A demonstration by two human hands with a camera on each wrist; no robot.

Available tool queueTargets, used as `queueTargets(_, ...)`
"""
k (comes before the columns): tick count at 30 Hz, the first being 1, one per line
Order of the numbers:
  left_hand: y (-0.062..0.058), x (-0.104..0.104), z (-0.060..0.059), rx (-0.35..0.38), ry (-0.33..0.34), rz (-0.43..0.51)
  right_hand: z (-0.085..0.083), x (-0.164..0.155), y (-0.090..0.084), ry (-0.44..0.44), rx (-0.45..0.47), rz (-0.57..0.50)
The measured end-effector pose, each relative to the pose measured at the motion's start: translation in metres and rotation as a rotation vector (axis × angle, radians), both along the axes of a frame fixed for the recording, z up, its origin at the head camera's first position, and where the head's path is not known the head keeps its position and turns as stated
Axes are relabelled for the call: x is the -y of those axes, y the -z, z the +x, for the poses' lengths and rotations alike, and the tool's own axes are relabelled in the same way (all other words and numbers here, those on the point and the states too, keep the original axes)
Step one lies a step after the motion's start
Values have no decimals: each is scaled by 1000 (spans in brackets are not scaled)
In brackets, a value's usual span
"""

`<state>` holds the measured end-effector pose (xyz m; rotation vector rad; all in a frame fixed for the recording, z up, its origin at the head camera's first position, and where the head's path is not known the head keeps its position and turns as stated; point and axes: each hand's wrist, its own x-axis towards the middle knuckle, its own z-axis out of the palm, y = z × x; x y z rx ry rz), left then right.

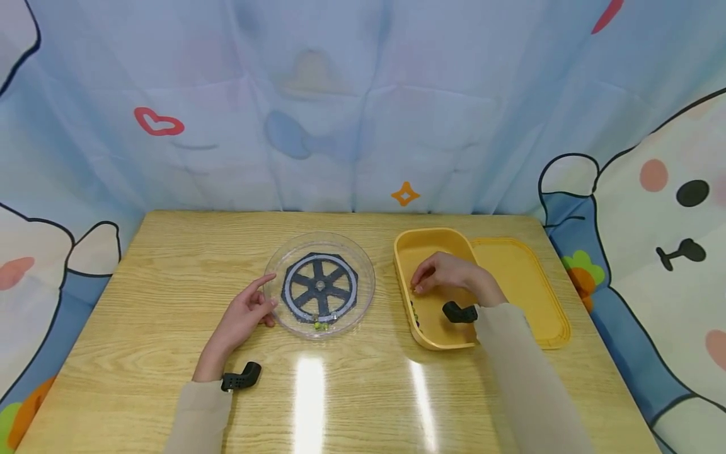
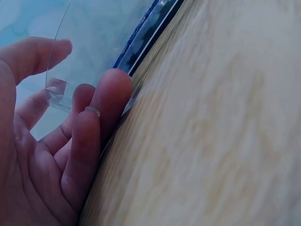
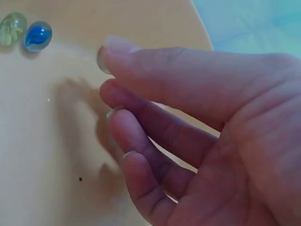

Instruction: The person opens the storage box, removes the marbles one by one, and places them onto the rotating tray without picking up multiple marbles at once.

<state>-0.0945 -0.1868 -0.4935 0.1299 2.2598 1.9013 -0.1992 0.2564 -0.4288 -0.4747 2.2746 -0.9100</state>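
Note:
A clear round plate (image 1: 363, 277) lies mid-table with a black spoked wheel (image 1: 320, 287) in it and a yellow-green marble (image 1: 321, 325) at its front rim. My left hand (image 1: 269, 296) rests open against the plate's left edge. In the left wrist view the fingertips (image 2: 115, 87) touch the clear rim (image 2: 56, 94), with the thumb above it. My right hand (image 1: 420, 287) reaches into the yellow box (image 1: 431, 243). Its thumb and forefinger (image 3: 106, 70) pinch a small glassy marble (image 3: 100, 63). A green marble (image 3: 12, 28) and a blue marble (image 3: 37, 36) lie on the box floor nearby.
A yellow lid (image 1: 527, 284) lies right of the box. More marbles (image 1: 416, 313) sit against the box's left wall. A printed curtain (image 1: 363, 107) hangs behind the wooden table (image 1: 170, 252). Black camera mounts (image 1: 241, 377) sit on both wrists.

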Motion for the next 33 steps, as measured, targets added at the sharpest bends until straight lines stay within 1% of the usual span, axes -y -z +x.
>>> queueTargets(3, 0, -1, 0, 6, 2, -2, 2, -3, 0, 35, -30, -27)
queueTargets(7, 0, -1, -1, 8, 1, -13, 6, -6, -1, 111, -36, -91)
queueTargets(9, 0, -1, -2, 4, 3, -18, 8, -7, -3, 138, -48, -104)
queueTargets(16, 1, -1, -3, 0, 5, -26, 15, -6, -11, 195, -119, -143)
queueTargets(19, 2, 0, -3, -1, 3, -28, 17, -2, -15, 207, -167, -171)
queueTargets(25, 1, 0, -3, 1, 4, -23, 24, 17, -28, 206, -293, -181)
queueTargets(28, 1, 0, -4, 2, 3, -26, 27, 30, -32, 213, -317, -198)
queueTargets(33, 1, 1, -3, 4, -2, -27, 29, 49, -30, 205, -313, -261)
